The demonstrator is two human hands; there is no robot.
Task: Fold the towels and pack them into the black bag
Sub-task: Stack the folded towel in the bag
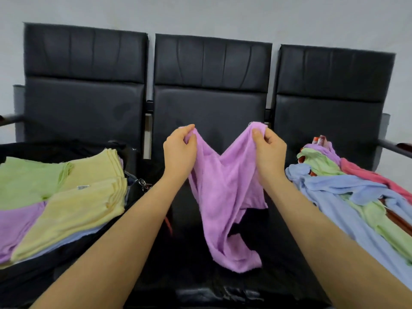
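At nine o'clock from my hands sits the black bag, open on the left seat, with folded towels stacked on it: a green folded towel at the far left, yellow folded towels beside and in front of it, a purple folded towel at the near left edge, and a strip of blue showing beneath the yellow ones; a metal clasp shows at the bag's right side. My left hand pinches one upper corner of the purple towel between thumb and curled fingers; the cloth sags in a dip between my hands and hangs down crumpled over the middle seat, its lowest fold touching or just above the cushion, I cannot tell which; my right hand pinches the other upper corner in the same way, raised to the same height. Behind, at twelve o'clock, stands the row of three black backrests against a pale wall. At three o'clock, on the right seat, lies the loose pile of unfolded towels: blue, green, purple and pink tangled together.
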